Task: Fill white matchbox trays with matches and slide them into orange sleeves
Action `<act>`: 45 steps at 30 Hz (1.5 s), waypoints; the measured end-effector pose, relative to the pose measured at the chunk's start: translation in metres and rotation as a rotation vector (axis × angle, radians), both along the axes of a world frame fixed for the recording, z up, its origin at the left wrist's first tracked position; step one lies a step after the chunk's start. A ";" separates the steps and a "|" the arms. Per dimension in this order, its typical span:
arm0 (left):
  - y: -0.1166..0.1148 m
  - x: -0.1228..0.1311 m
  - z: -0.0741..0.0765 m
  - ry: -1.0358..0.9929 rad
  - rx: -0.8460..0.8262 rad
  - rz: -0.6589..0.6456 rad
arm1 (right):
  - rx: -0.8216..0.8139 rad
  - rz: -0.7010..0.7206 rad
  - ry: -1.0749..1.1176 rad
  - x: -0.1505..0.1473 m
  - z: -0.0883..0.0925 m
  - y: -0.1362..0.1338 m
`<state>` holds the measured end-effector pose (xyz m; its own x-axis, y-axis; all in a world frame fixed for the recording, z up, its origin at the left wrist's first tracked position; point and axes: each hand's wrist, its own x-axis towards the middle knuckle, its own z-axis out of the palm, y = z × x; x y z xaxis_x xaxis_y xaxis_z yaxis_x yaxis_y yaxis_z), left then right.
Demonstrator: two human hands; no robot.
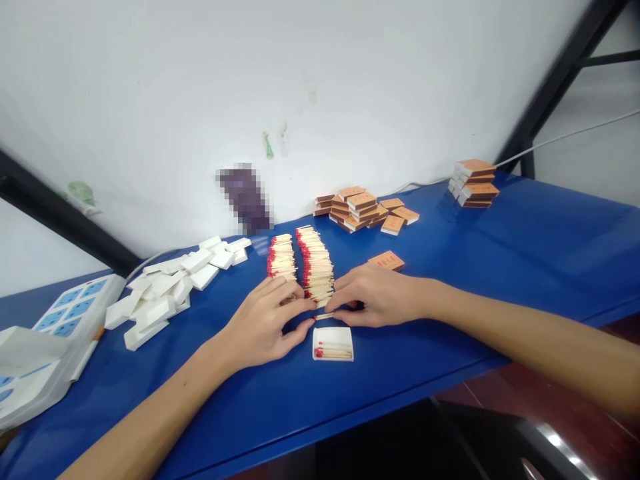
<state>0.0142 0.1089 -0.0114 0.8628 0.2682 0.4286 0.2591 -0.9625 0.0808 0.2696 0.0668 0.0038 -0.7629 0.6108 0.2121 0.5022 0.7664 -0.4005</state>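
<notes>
At lower centre of the frame, a white tray [335, 335] lay open on the blue worktop [400, 360], holding a few matches [336, 355]. Just above it, a loose match [324, 317] lay between the fingertips of the left hand [267, 320] and right hand [377, 297]; whether either grip was clamped on it could not be told. Beyond stood two rows of red-headed matches [316, 260], an orange matchbox [387, 261] to their right. Empty-looking white trays [165, 287] were heaped at left, more orange matchboxes [363, 203] right of centre.
</notes>
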 end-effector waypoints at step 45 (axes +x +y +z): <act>-0.002 -0.001 0.006 -0.009 0.071 -0.046 | -0.009 -0.043 -0.020 -0.001 -0.004 -0.001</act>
